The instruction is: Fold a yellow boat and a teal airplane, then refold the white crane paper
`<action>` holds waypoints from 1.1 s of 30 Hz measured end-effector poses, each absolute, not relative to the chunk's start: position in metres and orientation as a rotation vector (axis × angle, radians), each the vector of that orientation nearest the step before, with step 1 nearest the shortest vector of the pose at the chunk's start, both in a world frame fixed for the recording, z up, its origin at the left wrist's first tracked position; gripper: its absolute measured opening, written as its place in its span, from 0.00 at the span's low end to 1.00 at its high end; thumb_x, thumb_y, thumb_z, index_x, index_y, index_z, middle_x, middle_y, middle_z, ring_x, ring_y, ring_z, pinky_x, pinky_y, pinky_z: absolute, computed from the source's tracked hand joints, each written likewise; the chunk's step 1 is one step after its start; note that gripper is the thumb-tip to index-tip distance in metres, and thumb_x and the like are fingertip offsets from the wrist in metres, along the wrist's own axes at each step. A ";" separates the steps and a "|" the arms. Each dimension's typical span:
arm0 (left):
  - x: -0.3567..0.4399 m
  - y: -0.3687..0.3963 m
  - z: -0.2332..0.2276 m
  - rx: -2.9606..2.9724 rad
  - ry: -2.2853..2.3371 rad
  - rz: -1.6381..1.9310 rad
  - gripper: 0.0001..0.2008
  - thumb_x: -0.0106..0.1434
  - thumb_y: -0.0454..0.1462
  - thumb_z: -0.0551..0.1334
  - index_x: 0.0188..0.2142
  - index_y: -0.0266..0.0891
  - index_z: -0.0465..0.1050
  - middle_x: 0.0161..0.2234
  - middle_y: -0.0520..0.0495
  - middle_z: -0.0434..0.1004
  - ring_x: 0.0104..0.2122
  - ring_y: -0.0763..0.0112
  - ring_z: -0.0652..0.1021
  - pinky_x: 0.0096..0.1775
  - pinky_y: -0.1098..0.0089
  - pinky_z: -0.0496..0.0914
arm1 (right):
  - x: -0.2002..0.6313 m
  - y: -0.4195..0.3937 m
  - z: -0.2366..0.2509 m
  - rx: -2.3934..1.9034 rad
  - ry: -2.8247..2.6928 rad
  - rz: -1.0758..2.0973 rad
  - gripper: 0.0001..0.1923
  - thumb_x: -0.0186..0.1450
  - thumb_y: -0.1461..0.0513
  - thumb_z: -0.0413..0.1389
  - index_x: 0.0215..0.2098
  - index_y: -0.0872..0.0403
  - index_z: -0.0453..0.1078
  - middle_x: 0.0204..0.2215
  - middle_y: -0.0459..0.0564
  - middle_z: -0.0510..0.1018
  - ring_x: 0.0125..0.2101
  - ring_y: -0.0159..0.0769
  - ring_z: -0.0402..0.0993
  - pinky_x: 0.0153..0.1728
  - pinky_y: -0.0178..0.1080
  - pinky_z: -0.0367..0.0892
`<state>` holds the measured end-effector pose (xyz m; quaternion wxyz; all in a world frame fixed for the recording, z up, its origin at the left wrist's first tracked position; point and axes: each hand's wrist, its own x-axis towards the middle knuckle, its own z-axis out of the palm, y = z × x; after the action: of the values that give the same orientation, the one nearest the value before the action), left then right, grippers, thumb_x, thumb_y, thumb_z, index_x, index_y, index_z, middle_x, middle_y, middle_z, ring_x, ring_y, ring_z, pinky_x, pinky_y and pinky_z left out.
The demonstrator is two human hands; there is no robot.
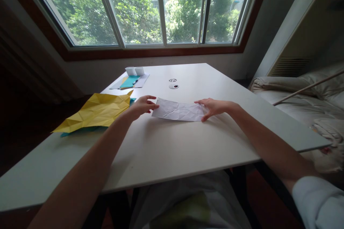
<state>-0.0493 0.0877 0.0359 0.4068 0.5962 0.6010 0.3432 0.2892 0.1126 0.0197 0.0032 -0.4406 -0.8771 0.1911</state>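
The white paper (pixel 179 111), creased and folded into a long strip, lies flat near the middle of the table (pixel 166 150). The left hand (pixel 142 106) pinches its left end between thumb and fingers, and the right hand (pixel 212 108) grips its right end the same way. A crumpled yellow sheet (pixel 98 111) lies just left of the left hand, over a teal sheet (pixel 80 130).

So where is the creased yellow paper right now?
In the head view, the yellow paper lies on the table's left side, just left of the left hand.
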 end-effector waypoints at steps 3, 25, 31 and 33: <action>-0.048 0.088 0.036 1.432 1.528 0.872 0.27 0.36 0.40 0.72 0.38 0.33 0.73 0.26 0.49 0.74 0.25 0.73 0.72 0.28 0.71 0.65 | 0.288 0.111 0.021 -1.371 -2.724 0.612 0.55 0.42 0.41 0.62 0.62 0.51 0.51 0.57 0.58 0.61 0.56 0.53 0.54 0.54 0.48 0.54; -0.052 0.081 0.045 1.558 1.208 0.949 0.19 0.42 0.45 0.71 0.32 0.38 0.74 0.33 0.48 0.77 0.33 0.68 0.76 0.38 0.65 0.71 | 0.277 0.115 0.035 -1.008 -1.887 0.650 0.19 0.54 0.49 0.58 0.34 0.56 0.72 0.31 0.50 0.76 0.29 0.34 0.70 0.32 0.38 0.65; -0.054 0.074 0.056 1.725 1.173 0.711 0.18 0.45 0.44 0.69 0.36 0.40 0.75 0.36 0.46 0.78 0.40 0.64 0.76 0.43 0.65 0.69 | 0.281 0.106 0.044 -0.880 -1.966 0.944 0.19 0.50 0.50 0.61 0.33 0.56 0.72 0.30 0.49 0.76 0.33 0.35 0.71 0.37 0.41 0.66; -0.053 0.071 0.059 1.749 1.175 0.596 0.19 0.46 0.44 0.69 0.38 0.41 0.75 0.37 0.46 0.78 0.41 0.61 0.75 0.43 0.64 0.68 | 0.283 0.104 0.046 -0.877 -2.013 1.009 0.19 0.50 0.51 0.62 0.33 0.56 0.73 0.30 0.49 0.76 0.33 0.35 0.71 0.37 0.41 0.66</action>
<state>-0.0535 0.0711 0.0591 0.4582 0.7098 0.4772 0.2418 0.2831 0.1036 0.0458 0.3549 -0.3393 -0.7788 0.3903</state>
